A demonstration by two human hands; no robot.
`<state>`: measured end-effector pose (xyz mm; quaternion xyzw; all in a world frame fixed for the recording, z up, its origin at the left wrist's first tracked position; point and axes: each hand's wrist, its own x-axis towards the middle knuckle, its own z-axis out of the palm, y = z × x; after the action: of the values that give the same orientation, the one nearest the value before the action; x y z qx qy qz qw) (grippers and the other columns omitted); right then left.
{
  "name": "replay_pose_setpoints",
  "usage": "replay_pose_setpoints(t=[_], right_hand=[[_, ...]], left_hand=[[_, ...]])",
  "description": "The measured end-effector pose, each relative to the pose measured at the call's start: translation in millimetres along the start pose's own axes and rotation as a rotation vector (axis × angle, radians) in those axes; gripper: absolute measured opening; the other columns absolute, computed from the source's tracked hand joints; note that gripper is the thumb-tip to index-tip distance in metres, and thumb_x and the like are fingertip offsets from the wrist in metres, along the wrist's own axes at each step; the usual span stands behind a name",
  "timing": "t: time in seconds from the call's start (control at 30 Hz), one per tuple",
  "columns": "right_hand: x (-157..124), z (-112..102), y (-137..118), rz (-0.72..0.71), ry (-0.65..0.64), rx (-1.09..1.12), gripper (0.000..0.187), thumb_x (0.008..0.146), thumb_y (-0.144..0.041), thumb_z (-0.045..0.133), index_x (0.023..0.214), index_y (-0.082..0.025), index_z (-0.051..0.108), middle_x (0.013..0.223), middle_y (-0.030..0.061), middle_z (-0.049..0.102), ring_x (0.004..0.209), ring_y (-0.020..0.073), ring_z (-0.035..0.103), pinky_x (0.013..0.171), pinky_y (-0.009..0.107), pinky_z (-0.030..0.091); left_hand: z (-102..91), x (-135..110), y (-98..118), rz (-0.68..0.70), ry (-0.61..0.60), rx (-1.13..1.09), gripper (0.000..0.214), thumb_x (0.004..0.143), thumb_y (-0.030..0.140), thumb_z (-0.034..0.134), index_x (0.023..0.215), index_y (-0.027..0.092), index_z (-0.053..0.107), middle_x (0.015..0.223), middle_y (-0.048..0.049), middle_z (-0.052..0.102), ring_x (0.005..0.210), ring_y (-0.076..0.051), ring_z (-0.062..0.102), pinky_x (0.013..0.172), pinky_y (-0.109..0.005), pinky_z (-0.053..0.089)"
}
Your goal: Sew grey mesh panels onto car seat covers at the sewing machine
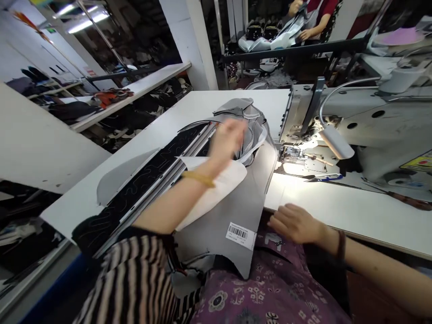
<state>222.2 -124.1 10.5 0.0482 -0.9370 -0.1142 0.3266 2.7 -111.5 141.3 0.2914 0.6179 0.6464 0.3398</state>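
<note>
A grey fabric cover piece with a barcode label lies across the white table and hangs over its front edge. My left hand, smeared by motion, is over its far part, beside folded grey and white layers; its grip is unclear. A white flap lies under my left forearm. Along the left runs a black panel with wavy stitching. My right hand hovers at the table's front edge, right of the grey piece and apart from it. Its fingers are curled, with nothing showing in them.
A sewing machine stands at the right, its needle area lit by a lamp. Blue-handled snips lie near its bed. A shelf with cloth pieces is at left. Behind a rail, another person handles grey material.
</note>
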Motion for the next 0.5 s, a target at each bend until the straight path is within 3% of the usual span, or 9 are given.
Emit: replay_pose_setpoints(t=[0.1, 0.2, 0.27, 0.33, 0.4, 0.5], right_hand=[[-38.2, -0.5, -32.2, 0.123, -0.068, 0.028, 0.029, 0.095, -0.013, 0.044, 0.068, -0.017, 0.052, 0.060, 0.0001, 0.044, 0.062, 0.0140, 0.033, 0.061, 0.031, 0.023], [-67.7, -4.5, -46.7, 0.327, -0.091, 0.006, 0.026, 0.093, -0.011, 0.046, 0.068, -0.017, 0.052, 0.061, 0.0012, 0.046, 0.063, 0.0149, 0.034, 0.061, 0.032, 0.025], [-82.2, -8.8, -49.0, 0.412, -0.107, -0.014, 0.025, 0.092, -0.011, 0.047, 0.069, -0.018, 0.051, 0.061, 0.0015, 0.047, 0.064, 0.0151, 0.035, 0.061, 0.031, 0.026], [-91.5, -11.8, -48.6, 0.453, -0.120, -0.017, 0.026, 0.093, -0.011, 0.048, 0.067, -0.019, 0.049, 0.060, 0.0011, 0.047, 0.063, 0.0146, 0.035, 0.061, 0.031, 0.026], [-94.8, -12.0, -47.3, 0.492, -0.120, -0.010, 0.028, 0.093, -0.012, 0.048, 0.066, -0.019, 0.048, 0.059, 0.0003, 0.045, 0.062, 0.0140, 0.035, 0.060, 0.030, 0.026], [-88.7, -9.2, -44.5, 0.531, -0.095, -0.006, 0.028, 0.092, -0.013, 0.050, 0.066, -0.020, 0.047, 0.058, -0.0004, 0.045, 0.061, 0.0137, 0.035, 0.060, 0.030, 0.027]], left_hand=[[72.0, 2.3, -39.0, -0.126, -0.424, -0.027, 0.026, 0.086, 0.010, 0.064, 0.062, 0.013, 0.055, 0.052, 0.0033, 0.055, 0.042, -0.002, 0.038, 0.042, -0.015, 0.026], [113.4, -0.1, -59.5, -0.277, -0.707, -0.250, 0.031, 0.095, 0.011, 0.048, 0.064, 0.015, 0.047, 0.054, 0.0013, 0.059, 0.036, 0.000, 0.027, 0.039, -0.016, 0.017], [118.9, 1.2, -61.6, -0.344, -0.735, -0.445, 0.031, 0.097, 0.011, 0.041, 0.067, 0.016, 0.046, 0.052, 0.0025, 0.056, 0.034, -0.001, 0.025, 0.038, -0.017, 0.014], [114.2, 6.3, -61.4, -0.328, -0.689, -0.572, 0.030, 0.097, 0.011, 0.041, 0.068, 0.016, 0.047, 0.048, 0.0060, 0.047, 0.035, -0.002, 0.025, 0.039, -0.017, 0.014], [108.2, 14.1, -64.7, -0.226, -0.581, -0.571, 0.028, 0.094, 0.010, 0.046, 0.067, 0.016, 0.047, 0.046, 0.0088, 0.036, 0.037, -0.002, 0.023, 0.040, -0.016, 0.014], [109.0, 26.3, -79.1, -0.077, -0.403, -0.401, 0.030, 0.090, 0.008, 0.054, 0.063, 0.017, 0.045, 0.047, 0.0097, 0.031, 0.040, -0.002, 0.024, 0.043, -0.016, 0.017]])
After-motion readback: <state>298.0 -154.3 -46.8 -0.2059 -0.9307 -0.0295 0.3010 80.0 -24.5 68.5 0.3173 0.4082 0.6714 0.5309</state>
